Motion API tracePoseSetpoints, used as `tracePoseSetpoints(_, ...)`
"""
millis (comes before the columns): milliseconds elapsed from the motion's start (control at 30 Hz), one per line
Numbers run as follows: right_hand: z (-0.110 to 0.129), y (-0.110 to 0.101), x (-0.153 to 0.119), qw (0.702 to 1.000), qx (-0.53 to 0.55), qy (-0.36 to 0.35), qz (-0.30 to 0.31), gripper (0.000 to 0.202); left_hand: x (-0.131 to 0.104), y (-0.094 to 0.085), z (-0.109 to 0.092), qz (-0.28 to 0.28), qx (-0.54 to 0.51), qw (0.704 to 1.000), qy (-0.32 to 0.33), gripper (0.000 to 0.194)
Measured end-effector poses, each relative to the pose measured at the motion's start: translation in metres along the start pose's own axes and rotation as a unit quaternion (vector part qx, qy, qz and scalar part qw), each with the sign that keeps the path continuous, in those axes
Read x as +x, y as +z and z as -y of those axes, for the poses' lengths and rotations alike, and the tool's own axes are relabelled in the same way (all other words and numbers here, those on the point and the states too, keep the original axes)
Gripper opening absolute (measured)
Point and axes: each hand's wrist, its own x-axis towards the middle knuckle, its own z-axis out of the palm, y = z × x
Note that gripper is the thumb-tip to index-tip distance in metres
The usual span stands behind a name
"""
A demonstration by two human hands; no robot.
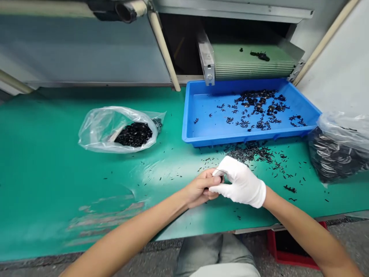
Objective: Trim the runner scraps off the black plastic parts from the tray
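Black piece [221, 179] (mostly hidden) is in left grip [203, 187], near tray's edge [225, 141].

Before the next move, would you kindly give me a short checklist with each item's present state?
1. Both hands gloved: not ok; right hand gloved, left hand bare.
2. Grip on the dark piece: cannot tell; fingers hide most of it.
3. Left plastic bag open: ok.
4. Blue tray below the conveyor's end: ok.
5. Green bench free of loose bits: not ok; black bits lie before the tray.
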Motion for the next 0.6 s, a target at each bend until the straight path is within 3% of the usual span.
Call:
tracePoseSetpoints(167, -0.006, -0.005, -0.001, 0.999, -0.037, 0.020, -0.033, 0.006, -0.008, -0.003, -0.015, -0.053, 0.003, 0.997, 0.057, 0.037)
tracePoseSetpoints(300, -0.002, -0.005, -0.001, 0.994, -0.102, -0.038, -0.023, 0.028, -0.016, -0.002, -0.017, -0.098, 0.050, 0.991, 0.081, 0.041)
tracePoseSetpoints(433, 0.004, -0.004, 0.000, 0.992, -0.114, -0.059, -0.013, 0.019, -0.018, 0.002, -0.017, -0.099, 0.105, 0.987, 0.066, 0.041)
tracePoseSetpoints(600, 0.009, -0.007, 0.002, 0.990, -0.105, -0.087, -0.032, 0.019, -0.019, 0.005, -0.020, -0.072, 0.197, 0.972, 0.102, 0.028)
